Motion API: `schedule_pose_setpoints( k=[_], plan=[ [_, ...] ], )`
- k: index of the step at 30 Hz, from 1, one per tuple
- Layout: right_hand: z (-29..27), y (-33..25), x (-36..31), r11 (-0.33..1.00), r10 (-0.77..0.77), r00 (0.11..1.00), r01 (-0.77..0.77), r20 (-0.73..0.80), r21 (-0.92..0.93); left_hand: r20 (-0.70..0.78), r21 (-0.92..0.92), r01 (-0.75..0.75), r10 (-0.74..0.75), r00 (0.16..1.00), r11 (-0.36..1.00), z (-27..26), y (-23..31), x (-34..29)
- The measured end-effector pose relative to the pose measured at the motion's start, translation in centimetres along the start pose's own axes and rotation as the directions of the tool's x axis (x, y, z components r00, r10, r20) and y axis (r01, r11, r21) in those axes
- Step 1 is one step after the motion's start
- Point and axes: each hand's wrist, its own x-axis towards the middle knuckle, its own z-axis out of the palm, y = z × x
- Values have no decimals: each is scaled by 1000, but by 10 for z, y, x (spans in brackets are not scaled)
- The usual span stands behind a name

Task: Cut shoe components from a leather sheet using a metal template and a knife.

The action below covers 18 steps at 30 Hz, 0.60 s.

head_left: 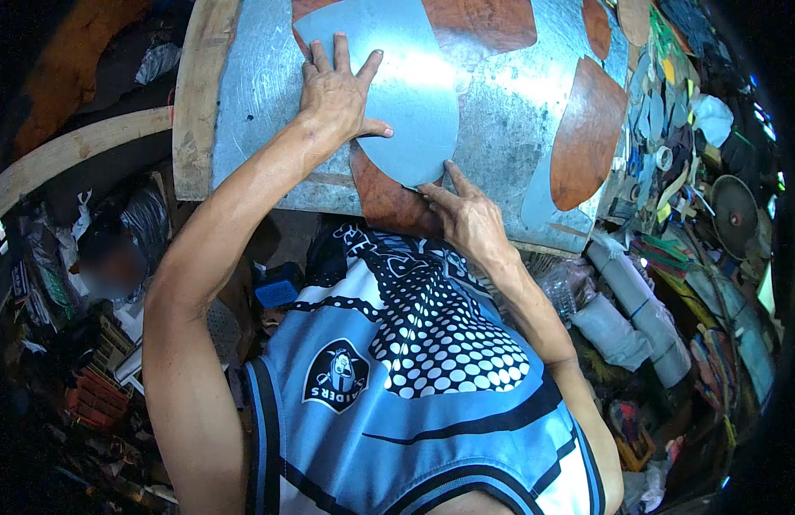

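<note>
My left hand (333,90) lies flat with its fingers spread on a rounded grey-blue sheet piece (406,94). The sheet overlaps reddish-brown patterned pieces (389,197) on a metal-covered worktable (513,112). At the sheet's near edge is my right hand (470,215), its thumb and forefinger stretched out and apart, touching the rim. The other fingers of that hand are partly hidden. More brown material lies at the far side, and an oval brown piece (589,133) rests to the right over another grey-blue piece (539,193).
Wooden edging (197,112) borders the table's left side. Scraps and a tape roll (663,158) crowd the right, beside a round fan-like disc (734,217). Wrapped rolls (642,300) lean at the lower right. A blue brush-like block (276,293) sits below the table.
</note>
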Motion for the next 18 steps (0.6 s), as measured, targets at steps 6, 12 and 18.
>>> schedule_pose_setpoints(
  k=[6,12,18],
  plan=[
    [-13,15,6,993,-95,992,100,81,-69,15,-12,11,-11,1000,1000,2,-3,0],
    [-32,33,19,976,-166,963,191,212,-106,57,-5,29,-29,998,1000,-2,-1,0],
    [-52,48,39,925,-301,898,357,321,-132,81,5,42,-42,996,999,-4,1,0]
  ],
)
